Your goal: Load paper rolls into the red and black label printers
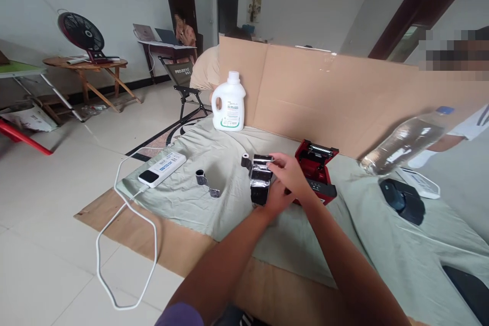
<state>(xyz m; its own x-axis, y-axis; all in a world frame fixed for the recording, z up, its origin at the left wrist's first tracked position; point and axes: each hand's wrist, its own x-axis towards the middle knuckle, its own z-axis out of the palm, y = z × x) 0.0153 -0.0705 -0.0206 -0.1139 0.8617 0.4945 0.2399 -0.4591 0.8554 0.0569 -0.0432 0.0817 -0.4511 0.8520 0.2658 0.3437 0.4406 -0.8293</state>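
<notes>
A shiny black-and-silver banded strip [260,186] hangs in front of me, rolled at its top end. My left hand [275,198] grips it low on its right side, some fingers hidden. Higher up, the fingers of my right hand [289,173] close on the rolled end. Just left of the strip is a small dark roll [245,160] with a white end; whether they are joined I cannot tell. Right behind my hands sits a small red printer-like device [314,170], its lid raised. A curled dark strip [207,183] lies to the left on the cloth.
A white power bank [163,169] with a looping white cable [156,244] lies left on the green cloth [183,214]. A white jug [229,104] stands before a cardboard panel [298,91]. At right are a large bottle [407,140] and a dark device [402,200]. People are nearby.
</notes>
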